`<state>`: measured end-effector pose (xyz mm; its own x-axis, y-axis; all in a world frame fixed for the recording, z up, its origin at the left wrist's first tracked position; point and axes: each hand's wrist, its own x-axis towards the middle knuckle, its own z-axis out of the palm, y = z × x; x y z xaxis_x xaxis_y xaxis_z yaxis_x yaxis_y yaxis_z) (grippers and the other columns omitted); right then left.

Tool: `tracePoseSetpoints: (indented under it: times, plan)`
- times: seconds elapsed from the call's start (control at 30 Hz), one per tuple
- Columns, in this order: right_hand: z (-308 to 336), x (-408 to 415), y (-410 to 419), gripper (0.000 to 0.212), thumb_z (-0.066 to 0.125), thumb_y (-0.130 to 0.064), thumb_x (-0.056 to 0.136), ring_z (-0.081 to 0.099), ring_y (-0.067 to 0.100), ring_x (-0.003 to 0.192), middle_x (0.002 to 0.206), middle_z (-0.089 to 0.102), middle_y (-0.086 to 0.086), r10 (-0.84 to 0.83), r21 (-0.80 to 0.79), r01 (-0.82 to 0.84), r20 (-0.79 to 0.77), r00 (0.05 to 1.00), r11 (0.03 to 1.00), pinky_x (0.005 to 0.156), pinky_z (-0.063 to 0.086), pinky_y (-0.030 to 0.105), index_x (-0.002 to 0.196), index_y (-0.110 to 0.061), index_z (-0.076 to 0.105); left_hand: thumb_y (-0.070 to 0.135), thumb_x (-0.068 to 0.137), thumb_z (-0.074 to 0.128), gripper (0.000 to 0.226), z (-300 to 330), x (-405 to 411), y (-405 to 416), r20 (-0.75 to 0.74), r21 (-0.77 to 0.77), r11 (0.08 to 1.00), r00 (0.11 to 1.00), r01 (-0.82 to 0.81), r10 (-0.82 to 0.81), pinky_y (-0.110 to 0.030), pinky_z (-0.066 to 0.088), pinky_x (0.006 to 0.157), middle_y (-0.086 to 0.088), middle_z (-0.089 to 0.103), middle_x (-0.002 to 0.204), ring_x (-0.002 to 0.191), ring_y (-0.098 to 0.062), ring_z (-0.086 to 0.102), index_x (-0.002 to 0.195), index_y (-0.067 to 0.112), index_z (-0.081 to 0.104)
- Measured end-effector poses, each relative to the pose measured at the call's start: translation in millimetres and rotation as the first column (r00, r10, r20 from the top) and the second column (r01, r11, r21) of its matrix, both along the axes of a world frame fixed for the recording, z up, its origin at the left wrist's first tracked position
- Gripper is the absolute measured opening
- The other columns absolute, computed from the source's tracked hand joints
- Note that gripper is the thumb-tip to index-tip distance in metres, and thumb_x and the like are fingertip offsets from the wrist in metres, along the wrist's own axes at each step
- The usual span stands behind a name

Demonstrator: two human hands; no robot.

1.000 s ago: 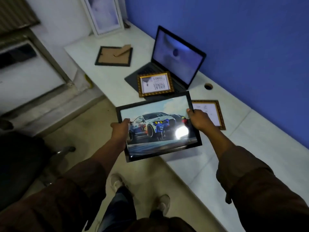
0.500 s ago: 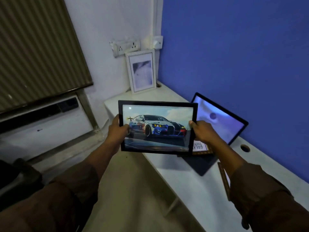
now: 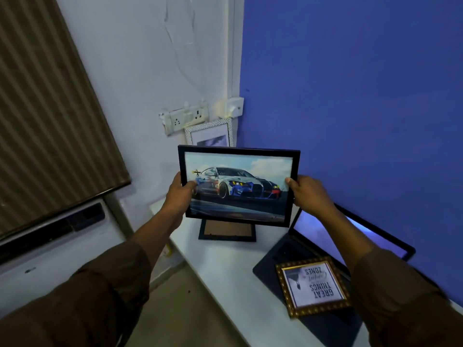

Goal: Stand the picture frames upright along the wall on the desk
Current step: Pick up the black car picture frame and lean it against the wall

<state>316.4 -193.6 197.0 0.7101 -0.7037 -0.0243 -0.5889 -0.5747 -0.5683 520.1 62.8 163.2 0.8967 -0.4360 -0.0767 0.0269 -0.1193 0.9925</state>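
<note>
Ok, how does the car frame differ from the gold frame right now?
The car frame is held in the air by both hands, upright; the gold frame lies on the laptop. The car frame is black-edged and larger; the gold frame is ornate and smaller. Neither stands at the wall.

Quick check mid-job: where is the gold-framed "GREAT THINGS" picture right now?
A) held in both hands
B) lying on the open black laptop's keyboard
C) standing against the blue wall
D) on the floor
B: the gold-framed "GREAT THINGS" picture lies flat on the open black laptop, while the left hand and right hand hold the black-framed car picture.
</note>
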Motion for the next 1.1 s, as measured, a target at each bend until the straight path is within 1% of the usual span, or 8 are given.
tracePoseSetpoints:
  times: [0.17,0.33,0.5,0.6,0.73,0.83,0.9,1.1]
  plan:
    - [2.6,40.9,-47.9,0.044,0.041,-0.043,0.105,0.065,0.039,0.098,0.107,0.070,0.019,-0.075,-0.034,0.076,0.043,0.996,0.997,0.073,0.047,0.036,0.116,-0.006,0.062,0.025,0.104,0.049,0.040,17.3,57.4,-59.7,0.065,-0.040,0.996,0.995,0.075,-0.072,-0.023,0.051,0.087,0.002,0.063,0.133,0.117,-0.017,0.063,0.143,0.023,0.051]
    - [0.1,71.2,-86.7,0.046,0.042,-0.046,0.104,0.064,0.040,0.103,0.116,0.067,0.021,-0.181,0.018,0.180,0.092,0.979,0.983,0.086,0.054,0.046,0.126,-0.008,0.054,0.027,0.103,0.052,0.043,18.0,109.8,-124.3,0.072,-0.041,0.986,0.985,0.161,-0.158,-0.030,0.049,0.096,0.005,0.061,0.134,0.121,-0.017,0.060,0.145,0.025,0.049]
    - [-13.8,98.8,-129.3,0.051,0.048,-0.047,0.102,0.060,0.039,0.116,0.128,0.063,0.019,-0.350,0.096,0.340,0.127,0.928,0.935,0.080,0.046,0.036,0.139,-0.010,0.047,0.027,0.102,0.053,0.044,-5.4,170.9,-207.8,0.063,0.019,0.941,0.939,0.338,-0.339,-0.020,0.048,0.089,0.003,0.062,0.137,0.122,-0.016,0.060,0.145,0.022,0.050]
    - [-30.0,115.8,-152.1,0.053,0.053,-0.045,0.100,0.059,0.037,0.116,0.129,0.063,0.018,-0.491,0.162,0.472,0.103,0.865,0.866,0.077,0.042,0.033,0.137,-0.008,0.047,0.019,0.101,0.055,0.045,-26.1,200.8,-263.5,0.004,0.044,0.889,0.890,0.456,-0.457,-0.019,0.048,0.090,0.001,0.062,0.137,0.121,-0.016,0.061,0.146,0.017,0.049]
    - [-55.4,141.5,-175.1,0.057,0.061,-0.044,0.096,0.060,0.038,0.115,0.129,0.063,0.020,-0.619,0.261,0.586,0.061,0.783,0.767,0.087,0.051,0.040,0.135,-0.005,0.046,0.020,0.096,0.064,0.047,-60.2,237.4,-326.2,-0.047,0.099,0.828,0.834,0.551,-0.550,-0.036,0.049,0.102,-0.005,0.063,0.134,0.121,-0.023,0.061,0.140,0.011,0.052]
    - [-76.2,155.8,-184.3,0.056,0.067,-0.040,0.093,0.062,0.036,0.113,0.128,0.064,0.017,-0.711,0.355,0.653,0.050,0.701,0.669,0.085,0.051,0.037,0.132,-0.006,0.048,0.013,0.097,0.064,0.032,-81.1,247.1,-363.6,-0.107,0.128,0.810,0.820,0.572,-0.562,-0.027,0.050,0.081,-0.004,0.065,0.118,0.109,-0.022,0.062,0.127,0.008,0.055]
    - [-88.9,163.3,-187.9,0.054,0.069,-0.037,0.092,0.062,0.034,0.114,0.128,0.063,0.017,-0.763,0.398,0.687,0.054,0.644,0.607,0.080,0.046,0.032,0.131,-0.006,0.049,0.010,0.096,0.064,0.029,-93.4,251.0,-385.1,-0.116,0.154,0.787,0.802,0.597,-0.585,-0.030,0.049,0.083,-0.003,0.064,0.111,0.104,-0.021,0.060,0.124,0.010,0.056]
    - [-130.4,178.6,-201.0,0.051,0.069,-0.028,0.093,0.058,0.026,0.098,0.127,0.061,0.018,-0.886,0.487,0.762,0.056,0.461,0.427,0.079,0.044,0.029,0.131,-0.003,0.046,0.018,0.093,0.067,0.058,-137.1,264.6,-434.6,-0.223,0.225,0.667,0.705,0.710,-0.674,-0.044,0.050,0.102,-0.006,0.059,0.135,0.121,-0.028,0.058,0.146,0.019,0.043]
